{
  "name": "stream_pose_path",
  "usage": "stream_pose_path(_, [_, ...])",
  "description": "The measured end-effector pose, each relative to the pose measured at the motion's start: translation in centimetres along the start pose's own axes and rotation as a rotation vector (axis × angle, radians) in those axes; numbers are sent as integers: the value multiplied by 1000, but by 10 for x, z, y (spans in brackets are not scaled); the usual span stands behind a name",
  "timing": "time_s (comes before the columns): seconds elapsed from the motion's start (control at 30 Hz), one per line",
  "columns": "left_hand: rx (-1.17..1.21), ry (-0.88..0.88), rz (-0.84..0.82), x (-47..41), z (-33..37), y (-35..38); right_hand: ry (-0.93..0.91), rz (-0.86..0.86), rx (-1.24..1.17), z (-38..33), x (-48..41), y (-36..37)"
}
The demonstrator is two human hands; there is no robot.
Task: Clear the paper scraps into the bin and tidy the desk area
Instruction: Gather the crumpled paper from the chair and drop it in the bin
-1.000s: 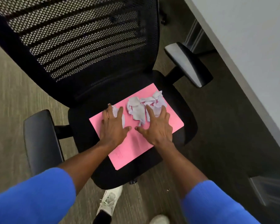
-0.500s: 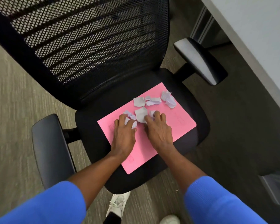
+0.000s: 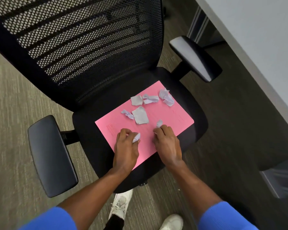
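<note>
A pink folder (image 3: 176,117) lies flat on the black seat of an office chair (image 3: 90,123). Several pale lilac paper scraps (image 3: 140,115) are scattered over its far half, some flat, some crumpled. My left hand (image 3: 125,147) rests on the folder's near edge with its fingers curled around a small crumpled scrap (image 3: 136,137). My right hand (image 3: 167,144) sits beside it, fingers closed on another small scrap (image 3: 159,123) that pokes out past the fingertips.
The chair's mesh back (image 3: 83,44) rises behind the seat, with armrests at the left (image 3: 50,155) and right (image 3: 194,58). A grey desk top (image 3: 264,39) runs along the right side. Carpet (image 3: 10,113) and my white shoes (image 3: 121,205) are below.
Both hands have pulled back toward the near edge of the folder, each closing on a scrap. The other scraps lie spread out where the hands left them.
</note>
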State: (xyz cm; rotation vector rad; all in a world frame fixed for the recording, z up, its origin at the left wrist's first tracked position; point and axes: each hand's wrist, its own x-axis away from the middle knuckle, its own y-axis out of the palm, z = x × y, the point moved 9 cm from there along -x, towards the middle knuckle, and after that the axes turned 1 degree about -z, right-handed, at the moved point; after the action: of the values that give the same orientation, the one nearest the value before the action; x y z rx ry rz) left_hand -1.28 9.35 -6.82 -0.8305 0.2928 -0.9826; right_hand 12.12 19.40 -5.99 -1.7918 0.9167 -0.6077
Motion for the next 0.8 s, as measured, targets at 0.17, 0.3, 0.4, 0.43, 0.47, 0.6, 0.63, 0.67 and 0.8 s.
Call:
stream_pose_path(0.17, [37,65,-22,32,32,18,139,152,-82,37,58,-21])
stream_pose_path(0.3, [58,138,-95,60,62,54,262,242,-152,76,114,-31])
stream_pose_path(0.4, [50,207,-147,86,87,88,422,267,-214,110,163,-35])
stream_pose_path(0.43, [37,227,-182,96,96,104,494,266,-243,126,182,-35])
stream_pose_path(0.47, [25,243,-222,107,103,119,554,269,-275,140,202,-34])
stream_pose_path(0.6, [-33,322,-361,153,138,186,796,298,-360,200,288,-31])
stream_pose_path(0.63, [-49,323,-398,165,145,204,870,303,-369,216,309,-29])
stream_pose_path(0.67, [-54,317,-436,176,150,220,948,302,-376,232,329,-26])
stream_pose_path(0.8, [-33,275,-554,222,171,285,1155,326,-411,290,398,-14])
